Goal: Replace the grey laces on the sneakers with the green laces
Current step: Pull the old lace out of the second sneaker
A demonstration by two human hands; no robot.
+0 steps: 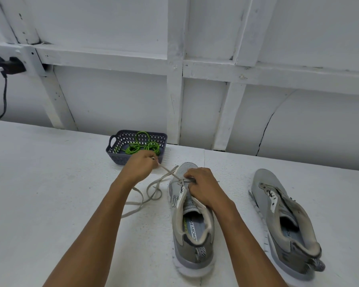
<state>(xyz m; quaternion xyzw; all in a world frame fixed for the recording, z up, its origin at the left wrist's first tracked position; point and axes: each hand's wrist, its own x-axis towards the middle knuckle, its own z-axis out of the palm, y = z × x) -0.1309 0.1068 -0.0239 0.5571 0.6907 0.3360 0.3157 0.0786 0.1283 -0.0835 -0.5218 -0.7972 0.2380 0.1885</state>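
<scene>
I count two grey mesh sneakers with white soles on the white counter [50, 183], both with toes pointing far. The left sneaker [195, 257] stands in the middle and the right sneaker [278, 195] lies well apart to its right, tilted on its side.

There is one flat grey lace [151, 195]. It runs from the front eyelets of the left sneaker and lies in loose loops on the counter to the left of it. My left hand [140, 166] pinches one end of this lace with curled fingers, just near the basket. My right hand [201, 187] rests on the front of the left sneaker, with the fingers curled down and gripping it at the eyelets.

One dark blue-grey plastic lattice basket [120, 156] stands at the far edge, and the thin green laces [142, 147] are inside it. I make out three coils, but the strands are hard to separate.

One black plug [8, 64] with a black cable [4, 96] is at the far left, cut by the frame.

My right hand hides the tongue top. The insole print reads only in part. Both forearms are cut off at the lower edge.
</scene>
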